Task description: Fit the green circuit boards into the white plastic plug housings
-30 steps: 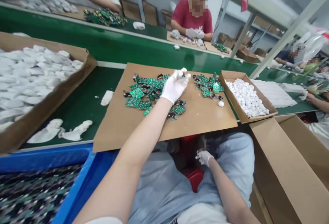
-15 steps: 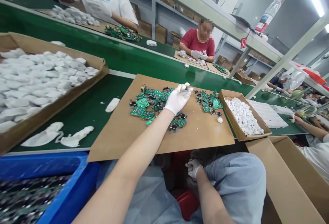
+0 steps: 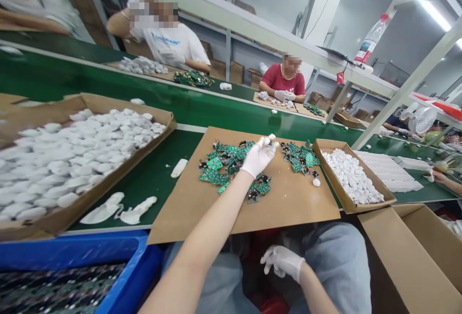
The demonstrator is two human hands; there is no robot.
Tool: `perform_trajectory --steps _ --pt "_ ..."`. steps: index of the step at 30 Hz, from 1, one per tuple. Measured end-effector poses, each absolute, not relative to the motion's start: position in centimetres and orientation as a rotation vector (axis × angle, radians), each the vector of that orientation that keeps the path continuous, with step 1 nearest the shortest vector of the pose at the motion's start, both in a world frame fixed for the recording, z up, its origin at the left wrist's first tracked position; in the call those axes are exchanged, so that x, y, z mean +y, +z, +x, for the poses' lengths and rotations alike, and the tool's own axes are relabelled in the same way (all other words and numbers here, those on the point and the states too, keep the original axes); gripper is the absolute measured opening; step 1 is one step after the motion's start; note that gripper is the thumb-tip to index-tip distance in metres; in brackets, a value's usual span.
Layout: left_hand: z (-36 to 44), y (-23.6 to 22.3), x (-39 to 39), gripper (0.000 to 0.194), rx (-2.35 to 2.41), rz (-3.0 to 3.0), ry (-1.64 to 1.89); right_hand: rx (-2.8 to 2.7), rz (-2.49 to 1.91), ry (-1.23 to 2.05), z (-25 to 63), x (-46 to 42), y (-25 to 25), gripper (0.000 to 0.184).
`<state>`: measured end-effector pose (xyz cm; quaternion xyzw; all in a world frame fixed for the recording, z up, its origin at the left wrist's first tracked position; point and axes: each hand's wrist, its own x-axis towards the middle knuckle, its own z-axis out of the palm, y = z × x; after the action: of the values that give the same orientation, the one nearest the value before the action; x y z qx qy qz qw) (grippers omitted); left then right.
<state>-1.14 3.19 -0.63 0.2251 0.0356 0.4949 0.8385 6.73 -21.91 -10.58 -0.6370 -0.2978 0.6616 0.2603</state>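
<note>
My left hand (image 3: 258, 157), in a white glove, reaches over a brown cardboard sheet (image 3: 303, 208). Its fingers are curled closed, turned up and away from me, around a small thing that I cannot make out. Beneath and beside that hand lies a pile of green circuit boards (image 3: 214, 163). Just to its right spreads a smaller pile of circuit boards (image 3: 298, 155), with a small white piece (image 3: 316, 182) near it. My right hand (image 3: 285, 261), also gloved, hangs above my lap below the table edge. Its fingers are loosely apart, and no object shows in them.
A cardboard tray of white pieces (image 3: 72, 160) stands left, another small box of white pieces (image 3: 350, 174) right. A blue bin (image 3: 144, 251) sits at lower left, an open carton (image 3: 407, 251) at lower right. Co-workers sit across the green conveyor (image 3: 224, 107); one has a red shirt (image 3: 281, 79).
My view has swung left, so things sit further right and lower. My right hand has risen from between my knees and its fingers have spread. My left hand stays over the cardboard.
</note>
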Motion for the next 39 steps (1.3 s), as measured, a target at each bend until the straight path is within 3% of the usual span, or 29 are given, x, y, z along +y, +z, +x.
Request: perform_trajectory --steps 5,7,9,12,16,22,26,31,39 --pt "-0.5 -0.8 2.4 0.027 0.126 0.54 0.972 -1.34 -1.287 1.7 12.1 -20.5 0.4 0.03" --pt "-0.2 -1.0 2.3 0.021 0.148 0.559 0.955 -1.569 -1.107 1.205 13.8 -17.5 3.8 0.023" --pt "0.1 -1.4 2.2 0.011 0.171 0.58 0.933 -1.452 -1.07 0.82 14.5 -13.1 5.7 0.024" --pt "0.4 -1.9 2.1 0.01 0.193 0.61 0.922 -1.334 -1.003 0.624 14.3 -6.2 5.3 0.034" --pt "0.6 -2.4 2.1 0.02 0.231 0.635 0.945 -1.326 -0.942 0.534 14.0 -1.1 1.8 0.023" --pt "0.9 -2.3 1.8 0.026 0.317 0.65 0.91 -1.376 -0.906 0.52 15.7 -1.8 -1.4 0.013" --pt "0.7 -2.1 1.6 0.027 0.353 0.645 0.869 -1.446 -0.943 0.481 16.1 -2.6 -1.1 0.025" --pt "0.1 -1.3 1.1 0.035 0.349 0.679 0.854 -1.568 -0.902 0.304 15.6 -3.0 -0.9 0.012" --pt "-0.2 -0.7 0.3 0.042 0.363 0.765 0.876 -1.657 -0.829 0.061 14.7 -3.4 -0.3 0.015"
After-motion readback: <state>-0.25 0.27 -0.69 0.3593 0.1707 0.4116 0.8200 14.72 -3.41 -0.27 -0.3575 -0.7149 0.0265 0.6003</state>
